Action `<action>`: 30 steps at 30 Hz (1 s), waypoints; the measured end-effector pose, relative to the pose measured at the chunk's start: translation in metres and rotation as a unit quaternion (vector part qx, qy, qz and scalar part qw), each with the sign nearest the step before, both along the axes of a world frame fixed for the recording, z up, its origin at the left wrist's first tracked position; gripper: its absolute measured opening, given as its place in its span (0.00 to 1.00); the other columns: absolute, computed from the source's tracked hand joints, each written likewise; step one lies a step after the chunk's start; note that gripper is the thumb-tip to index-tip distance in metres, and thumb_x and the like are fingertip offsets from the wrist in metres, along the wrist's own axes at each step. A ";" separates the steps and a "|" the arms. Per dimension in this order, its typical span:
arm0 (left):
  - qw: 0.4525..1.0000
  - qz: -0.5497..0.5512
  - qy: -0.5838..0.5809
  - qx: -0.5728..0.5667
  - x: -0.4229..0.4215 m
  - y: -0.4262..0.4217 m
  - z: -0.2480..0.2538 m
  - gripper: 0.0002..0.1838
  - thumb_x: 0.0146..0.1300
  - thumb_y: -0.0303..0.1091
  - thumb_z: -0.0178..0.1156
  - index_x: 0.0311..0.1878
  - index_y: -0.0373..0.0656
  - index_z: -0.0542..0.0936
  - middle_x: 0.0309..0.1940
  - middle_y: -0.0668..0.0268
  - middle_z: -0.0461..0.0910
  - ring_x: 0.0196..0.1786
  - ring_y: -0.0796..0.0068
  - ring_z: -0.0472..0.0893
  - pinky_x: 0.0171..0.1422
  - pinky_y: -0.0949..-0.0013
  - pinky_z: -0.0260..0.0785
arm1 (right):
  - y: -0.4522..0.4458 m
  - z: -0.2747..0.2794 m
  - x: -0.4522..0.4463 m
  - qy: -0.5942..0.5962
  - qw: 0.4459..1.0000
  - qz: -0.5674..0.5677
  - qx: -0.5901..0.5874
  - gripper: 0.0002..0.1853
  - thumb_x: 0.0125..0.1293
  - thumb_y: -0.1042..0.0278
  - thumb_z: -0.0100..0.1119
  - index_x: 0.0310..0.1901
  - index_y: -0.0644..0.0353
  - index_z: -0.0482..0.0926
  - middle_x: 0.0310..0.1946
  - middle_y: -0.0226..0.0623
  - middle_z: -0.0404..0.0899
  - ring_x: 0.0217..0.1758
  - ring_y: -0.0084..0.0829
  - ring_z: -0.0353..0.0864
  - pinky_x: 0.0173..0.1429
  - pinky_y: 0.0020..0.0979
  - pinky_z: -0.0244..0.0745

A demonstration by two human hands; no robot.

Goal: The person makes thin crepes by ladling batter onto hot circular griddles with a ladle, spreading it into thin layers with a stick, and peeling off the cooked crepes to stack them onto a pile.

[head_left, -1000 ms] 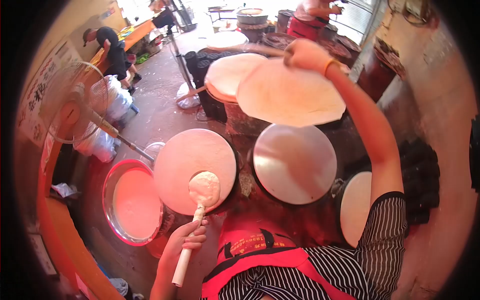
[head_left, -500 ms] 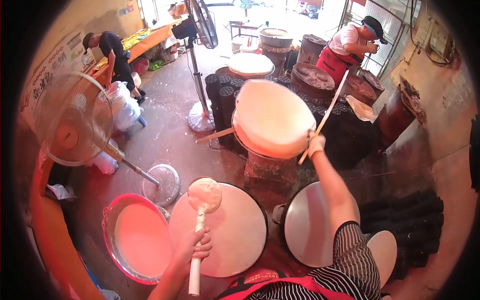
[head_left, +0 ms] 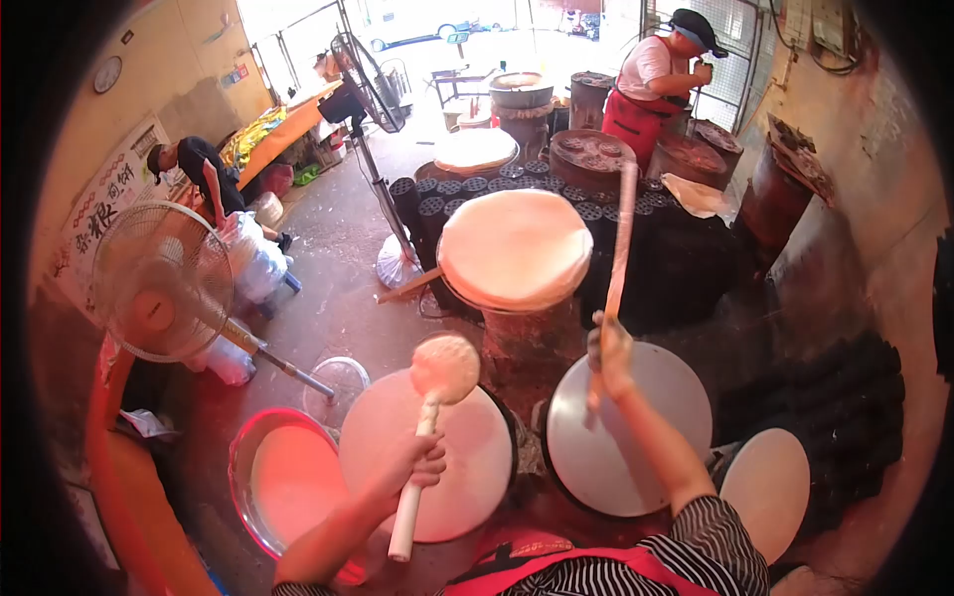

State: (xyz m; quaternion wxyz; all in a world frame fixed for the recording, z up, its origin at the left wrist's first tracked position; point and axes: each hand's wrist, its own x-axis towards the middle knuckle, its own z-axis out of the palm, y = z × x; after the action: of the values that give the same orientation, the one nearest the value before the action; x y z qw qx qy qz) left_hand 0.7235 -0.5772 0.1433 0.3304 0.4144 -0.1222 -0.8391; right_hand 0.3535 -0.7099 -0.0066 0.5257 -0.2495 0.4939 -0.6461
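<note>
My left hand (head_left: 412,462) is wrapped round the pale handle of a batter-coated ladle (head_left: 445,370), held over a round griddle (head_left: 467,477) covered with a pale layer. My right hand (head_left: 611,356) grips a long flat wooden stick (head_left: 623,238) upright above a second griddle (head_left: 651,447), whose grey surface looks bare. Beyond the griddles, a stack of thin round flatbreads (head_left: 515,250) lies on a round stand. A red-rimmed basin (head_left: 298,482) of pinkish batter is at the lower left. Another pale round surface (head_left: 767,487) shows at the lower right.
Two people work farther off, one (head_left: 651,84) in a red apron at the back right, one (head_left: 199,179) bending at the left. A caged fan (head_left: 162,281) stands near left, another (head_left: 368,84) behind. Black briquettes (head_left: 845,417) are piled at right.
The large flatbread that my right hand carried on the stick now lies on the stack. My right hand has drawn back over the grey griddle with the stick. The ladle has moved slightly right.
</note>
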 end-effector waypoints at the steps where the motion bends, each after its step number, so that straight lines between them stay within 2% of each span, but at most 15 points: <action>1: 0.998 -0.044 -0.034 -0.018 -0.017 0.011 -0.001 0.07 0.75 0.33 0.50 0.50 0.43 0.67 0.27 0.73 0.64 0.21 0.86 0.61 0.19 0.83 0.54 | 0.064 0.024 -0.019 0.103 0.994 0.047 -0.007 0.26 0.75 0.38 0.51 0.53 0.54 0.79 0.22 0.24 0.70 0.16 0.16 0.63 0.19 0.24 0.57; 5: 0.949 -0.212 -0.174 -0.153 -0.121 0.034 0.011 0.07 0.72 0.36 0.54 0.45 0.44 0.70 0.22 0.73 0.65 0.21 0.79 0.67 0.21 0.69 0.60 | 0.273 0.050 -0.113 0.441 0.870 0.162 -0.149 0.25 0.78 0.56 0.51 0.71 0.57 0.71 0.41 0.38 0.85 0.28 0.31 0.81 0.33 0.31 0.76; 7: 0.763 -0.207 -0.432 -0.434 -0.199 0.065 0.022 0.10 0.69 0.36 0.56 0.42 0.39 0.70 0.23 0.60 0.75 0.26 0.61 0.78 0.28 0.54 0.69 | 0.329 0.080 -0.146 0.609 0.741 0.111 -0.261 0.26 0.74 0.68 0.53 0.72 0.57 0.69 0.52 0.42 0.84 0.36 0.42 0.85 0.41 0.38 0.80; 9: 0.503 -0.232 -0.504 -0.663 -0.248 0.073 0.002 0.12 0.65 0.34 0.59 0.43 0.35 0.71 0.31 0.45 0.80 0.37 0.43 0.82 0.41 0.44 0.71 | 0.386 0.121 -0.169 0.708 0.685 0.125 -0.119 0.28 0.72 0.69 0.54 0.73 0.44 0.69 0.50 0.42 0.83 0.40 0.47 0.85 0.42 0.42 0.80; 13: 0.488 -0.259 -0.505 -0.663 -0.342 0.120 0.001 0.09 0.56 0.29 0.62 0.37 0.35 0.76 0.31 0.43 0.81 0.40 0.38 0.80 0.46 0.44 0.71 | 0.471 0.079 -0.232 0.628 0.777 0.041 -0.003 0.27 0.76 0.62 0.52 0.75 0.37 0.66 0.27 0.38 0.79 0.27 0.41 0.81 0.33 0.40 0.77; 15: 0.509 -0.225 -0.490 -0.671 -0.369 0.133 -0.038 0.10 0.56 0.30 0.63 0.37 0.34 0.77 0.28 0.45 0.81 0.36 0.42 0.82 0.43 0.47 0.73 | 0.517 0.043 -0.249 0.205 0.955 0.110 0.186 0.26 0.77 0.58 0.53 0.75 0.30 0.66 0.25 0.25 0.76 0.19 0.25 0.72 0.23 0.28 0.69; 17: 0.530 -0.187 -0.479 -0.675 -0.395 0.140 -0.082 0.10 0.55 0.30 0.64 0.36 0.34 0.78 0.26 0.47 0.82 0.32 0.46 0.84 0.39 0.50 0.75 | 0.555 0.006 -0.236 0.050 0.972 0.066 0.221 0.25 0.78 0.55 0.53 0.74 0.24 0.66 0.26 0.17 0.72 0.18 0.14 0.62 0.21 0.19 0.59; 19: 0.723 -0.155 -0.428 -0.520 -0.425 0.148 -0.126 0.13 0.53 0.32 0.66 0.38 0.33 0.79 0.24 0.52 0.83 0.24 0.60 0.84 0.31 0.58 0.77 | 0.570 -0.051 -0.215 0.000 0.979 0.000 0.202 0.27 0.78 0.60 0.54 0.74 0.23 0.66 0.23 0.16 0.67 0.15 0.14 0.55 0.17 0.19 0.55; 22: 0.812 -0.101 -0.401 -0.412 -0.461 0.147 -0.165 0.13 0.54 0.32 0.66 0.41 0.34 0.80 0.28 0.58 0.84 0.25 0.70 0.84 0.30 0.65 0.77 | 0.551 -0.123 -0.189 0.078 0.987 -0.055 0.128 0.28 0.77 0.61 0.54 0.76 0.28 0.65 0.24 0.18 0.70 0.15 0.14 0.58 0.18 0.20 0.58; 24: 0.746 -0.053 -0.458 -0.480 -0.470 0.132 -0.182 0.13 0.54 0.31 0.67 0.40 0.35 0.80 0.27 0.58 0.83 0.27 0.68 0.84 0.33 0.63 0.76 | 0.515 -0.165 -0.179 0.285 0.952 -0.102 0.048 0.27 0.78 0.67 0.50 0.77 0.41 0.65 0.27 0.18 0.74 0.15 0.15 0.58 0.19 0.19 0.58; 25: 0.669 -0.003 -0.508 -0.543 -0.473 0.124 -0.185 0.12 0.54 0.31 0.67 0.40 0.35 0.80 0.26 0.58 0.82 0.29 0.66 0.84 0.37 0.61 0.76 | 0.478 -0.173 -0.180 0.493 0.844 -0.202 -0.060 0.27 0.79 0.66 0.48 0.77 0.49 0.64 0.29 0.19 0.75 0.15 0.16 0.57 0.19 0.20 0.58; 26: 0.655 -0.004 -0.525 -0.544 -0.472 0.121 -0.167 0.13 0.52 0.33 0.68 0.38 0.38 0.78 0.27 0.53 0.81 0.33 0.50 0.83 0.42 0.54 0.74 | 0.449 -0.168 -0.182 0.543 0.806 -0.226 -0.066 0.27 0.79 0.63 0.48 0.77 0.43 0.63 0.27 0.21 0.73 0.15 0.18 0.59 0.19 0.23 0.61; 27: 0.655 -0.002 -0.525 -0.543 -0.470 0.115 -0.152 0.13 0.52 0.33 0.68 0.38 0.38 0.78 0.27 0.53 0.81 0.33 0.50 0.83 0.42 0.54 0.74 | 0.431 -0.155 -0.181 0.351 0.926 -0.110 0.085 0.27 0.79 0.59 0.49 0.77 0.37 0.62 0.25 0.23 0.70 0.15 0.20 0.63 0.19 0.25 0.64; 28: 0.664 0.057 -0.492 -0.560 -0.465 0.108 -0.139 0.13 0.54 0.34 0.68 0.38 0.38 0.78 0.27 0.54 0.81 0.32 0.54 0.83 0.41 0.55 0.74 | 0.415 -0.063 -0.174 0.185 0.960 -0.060 0.199 0.28 0.78 0.59 0.50 0.77 0.40 0.62 0.42 0.36 0.84 0.27 0.35 0.82 0.32 0.32 0.80; 30: 0.683 0.145 -0.409 -0.588 -0.450 0.093 -0.109 0.12 0.61 0.34 0.67 0.40 0.37 0.78 0.28 0.59 0.81 0.31 0.63 0.82 0.39 0.59 0.73 | 0.364 -0.073 -0.170 0.011 0.983 -0.124 0.133 0.21 0.78 0.57 0.51 0.70 0.37 0.71 0.20 0.22 0.65 0.13 0.21 0.62 0.17 0.27 0.60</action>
State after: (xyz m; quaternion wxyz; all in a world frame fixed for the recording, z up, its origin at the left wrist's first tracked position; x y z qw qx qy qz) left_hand 0.2731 -0.4838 0.0341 0.5409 0.4494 -0.6518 -0.2838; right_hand 0.1830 -0.3460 -0.0795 0.4645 -0.1214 0.6086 -0.6317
